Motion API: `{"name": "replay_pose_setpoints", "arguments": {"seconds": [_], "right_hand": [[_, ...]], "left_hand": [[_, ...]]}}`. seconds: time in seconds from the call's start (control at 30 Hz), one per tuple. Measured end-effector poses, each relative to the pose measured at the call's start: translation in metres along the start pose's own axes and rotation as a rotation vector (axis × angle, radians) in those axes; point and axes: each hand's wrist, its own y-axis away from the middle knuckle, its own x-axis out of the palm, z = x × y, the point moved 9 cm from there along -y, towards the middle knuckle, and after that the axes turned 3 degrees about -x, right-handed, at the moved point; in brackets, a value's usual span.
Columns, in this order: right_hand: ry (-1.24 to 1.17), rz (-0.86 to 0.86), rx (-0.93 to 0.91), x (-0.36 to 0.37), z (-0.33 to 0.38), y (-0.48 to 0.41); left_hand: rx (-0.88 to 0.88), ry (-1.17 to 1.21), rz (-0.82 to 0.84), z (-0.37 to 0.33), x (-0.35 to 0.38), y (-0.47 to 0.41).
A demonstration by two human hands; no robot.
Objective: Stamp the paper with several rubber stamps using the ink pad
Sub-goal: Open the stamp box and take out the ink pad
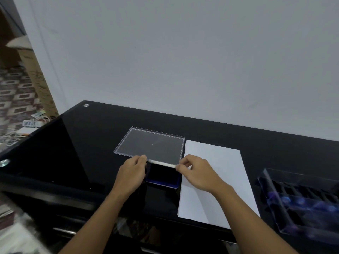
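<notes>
A blue-rimmed ink pad (pixel 162 177) with a dark inked face lies uncovered on the black table, just left of a white sheet of paper (pixel 218 182). Its clear plastic lid (pixel 152 143) lies flat right behind it. My left hand (pixel 131 174) pinches the left end of the lid's whitish near edge, and my right hand (pixel 198 172) pinches the right end. My right wrist lies over the paper's left margin. At the far right a clear box (pixel 300 200) holds dark slots and several blurred blue stamps.
The glossy black glass table (pixel 82 143) stands against a pale wall, with round metal studs at its left corners. Left of it is a patterned floor with cables and a cardboard box. The paper's near end overhangs the table's front edge.
</notes>
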Motion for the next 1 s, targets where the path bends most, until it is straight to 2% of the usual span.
{"name": "replay_pose_setpoints", "arguments": {"seconds": [0.2,0.47,1.0], "right_hand": [[-0.059,-0.102,0.143,-0.007,-0.006,-0.017],[-0.113,-0.056,0.341,0.000,-0.018,-0.023],[-0.012,-0.055,0.264,-0.004,-0.003,-0.011]], "left_hand": [[-0.015,0.014,-0.010,0.000,-0.001,0.001],[-0.023,-0.018,0.009,-0.002,-0.002,0.001],[-0.023,-0.080,0.016,-0.003,0.003,0.005]]}}
